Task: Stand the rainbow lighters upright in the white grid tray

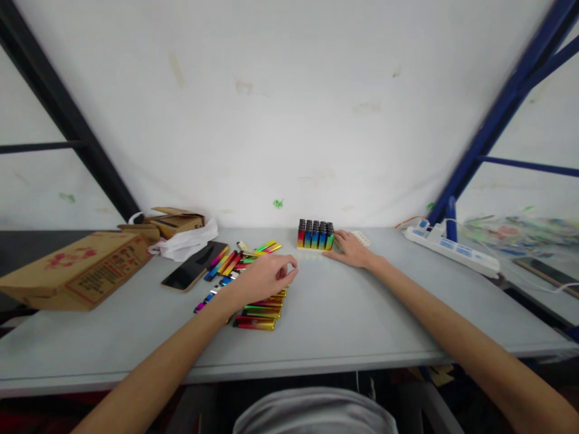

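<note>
Loose metallic-coloured lighters [257, 323] lie in a spread pile left of centre, several side by side at its front. Over this pile is my left hand [270, 278], its fingers curled in and the thumb close to the index finger; anything between them is hidden. Farther back stands a tray of lighters [315, 236], packed upright in rows with black tops and red, blue, yellow and green bodies. My right hand [350, 248] is at the tray's right side, fingers against its edge and thumb near its front corner.
A black phone [195, 266] and a white plastic bag [187, 241] lie left of the pile, beside cardboard boxes [81, 265]. A white tray-like piece [360, 238] sits behind my right hand. On the right are a power strip [452, 248] and blue frame post [497, 114].
</note>
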Demonstrator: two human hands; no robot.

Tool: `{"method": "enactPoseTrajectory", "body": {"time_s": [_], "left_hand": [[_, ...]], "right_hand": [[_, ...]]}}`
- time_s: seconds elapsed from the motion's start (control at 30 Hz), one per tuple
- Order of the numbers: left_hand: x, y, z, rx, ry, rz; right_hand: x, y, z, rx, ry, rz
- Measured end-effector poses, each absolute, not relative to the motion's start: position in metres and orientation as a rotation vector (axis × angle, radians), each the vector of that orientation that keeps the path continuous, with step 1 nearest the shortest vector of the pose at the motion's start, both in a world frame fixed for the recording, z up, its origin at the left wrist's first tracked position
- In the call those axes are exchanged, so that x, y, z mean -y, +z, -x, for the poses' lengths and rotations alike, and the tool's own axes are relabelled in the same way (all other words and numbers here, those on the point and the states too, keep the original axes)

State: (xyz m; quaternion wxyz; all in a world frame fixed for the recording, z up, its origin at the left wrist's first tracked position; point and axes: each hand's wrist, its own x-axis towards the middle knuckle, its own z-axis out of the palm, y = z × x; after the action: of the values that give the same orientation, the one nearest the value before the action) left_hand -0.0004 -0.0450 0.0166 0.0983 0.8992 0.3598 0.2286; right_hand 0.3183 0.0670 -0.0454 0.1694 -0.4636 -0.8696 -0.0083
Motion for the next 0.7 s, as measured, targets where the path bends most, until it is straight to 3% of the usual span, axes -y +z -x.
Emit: {"method": "enactPoseTrajectory", "body": {"time_s": [0.27, 0.5, 0.7], "left_hand": [[0.038, 0.025, 0.013, -1.205, 0.760, -2.624], [0.030, 0.023, 0.024, -1.307, 0.685, -2.613], [0.011, 0.017, 0.041, -1.488, 0.749, -2.723]], "right_hand": [[-0.005, -0.045, -0.329, 2.373, 0.295, 1.524], [0.035, 0.005, -0.345, 2.391, 0.396, 1.156], [0.028, 0.000, -0.391, 2.512, 0.517, 1.270]]}}
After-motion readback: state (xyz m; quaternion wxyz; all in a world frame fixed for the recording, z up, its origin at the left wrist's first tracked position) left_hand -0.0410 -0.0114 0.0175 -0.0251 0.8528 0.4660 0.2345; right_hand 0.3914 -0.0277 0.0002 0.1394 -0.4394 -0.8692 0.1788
